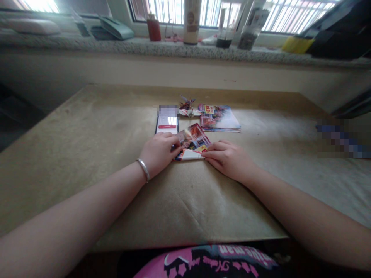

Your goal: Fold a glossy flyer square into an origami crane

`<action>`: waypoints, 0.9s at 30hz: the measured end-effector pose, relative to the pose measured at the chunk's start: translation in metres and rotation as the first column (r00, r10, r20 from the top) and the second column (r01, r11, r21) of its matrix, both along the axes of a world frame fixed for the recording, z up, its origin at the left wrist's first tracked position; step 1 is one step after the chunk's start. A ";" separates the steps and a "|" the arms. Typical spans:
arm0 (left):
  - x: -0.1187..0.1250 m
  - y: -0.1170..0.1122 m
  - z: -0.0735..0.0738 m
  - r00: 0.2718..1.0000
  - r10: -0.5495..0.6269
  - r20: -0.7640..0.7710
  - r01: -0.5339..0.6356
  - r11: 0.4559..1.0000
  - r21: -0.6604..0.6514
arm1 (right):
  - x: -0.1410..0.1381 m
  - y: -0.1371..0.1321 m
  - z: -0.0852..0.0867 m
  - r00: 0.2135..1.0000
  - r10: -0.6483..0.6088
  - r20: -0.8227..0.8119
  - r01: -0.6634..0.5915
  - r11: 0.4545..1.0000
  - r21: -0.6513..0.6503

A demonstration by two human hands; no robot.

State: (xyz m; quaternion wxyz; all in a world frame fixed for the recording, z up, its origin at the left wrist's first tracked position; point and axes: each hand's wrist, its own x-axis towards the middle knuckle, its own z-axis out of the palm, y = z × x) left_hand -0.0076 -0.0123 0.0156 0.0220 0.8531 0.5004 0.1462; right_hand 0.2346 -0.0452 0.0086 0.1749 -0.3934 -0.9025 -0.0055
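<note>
A printed paper sheet (191, 139), partly folded with a white strip along its near edge, lies on the table between my hands. My left hand (162, 150), with a silver bangle at the wrist, pinches the sheet's left side. At the lower right corner, my right hand (228, 160) grips the paper between thumb and fingers. Just beyond my left hand lies a phone (167, 121) with a lit screen, its near end covered by the hand. Behind the sheet sit a small folded-paper figure (187, 105) and a stack of printed paper squares (222, 117).
A cloth-like tan cover spreads over the table (87, 154). Along the back, a stone windowsill (162, 48) carries a red bottle (153, 27), a tall cream bottle (191, 21), clear containers and a dark object with yellow. A blurred patch (343, 139) lies at the right.
</note>
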 end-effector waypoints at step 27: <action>-0.009 -0.020 0.004 0.916 -0.274 -0.292 0.329 0.931 0.159 | -0.001 0.000 0.001 0.997 -0.025 0.072 0.021 0.998 0.055</action>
